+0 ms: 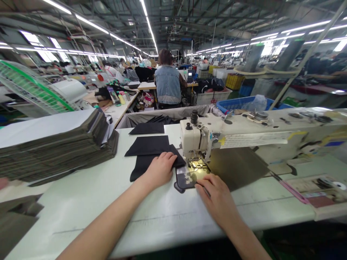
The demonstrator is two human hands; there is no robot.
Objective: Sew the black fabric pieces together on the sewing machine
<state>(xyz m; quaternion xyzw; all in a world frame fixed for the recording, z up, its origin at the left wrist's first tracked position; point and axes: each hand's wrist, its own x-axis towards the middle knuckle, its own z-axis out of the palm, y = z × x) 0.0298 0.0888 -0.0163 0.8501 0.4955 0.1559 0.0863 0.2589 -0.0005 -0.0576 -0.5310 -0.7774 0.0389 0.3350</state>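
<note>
My left hand (159, 169) lies flat, fingers together, on a black fabric piece (148, 145) left of the sewing machine's head (195, 139). My right hand (217, 196) rests on the table, its fingertips pressed on the edge of a small dark patterned piece (187, 177) lying under the lit presser foot (199, 165). A thin tool seems to lie under the right fingers; I cannot make it out. Another black piece (148, 128) lies farther back.
A tall stack of grey cut pieces (56, 151) stands on the left of the white table (162, 213). More grey pieces (16, 216) lie near left. A person in a denim vest (168, 83) sits ahead. A blue crate (238, 104) stands behind the machine.
</note>
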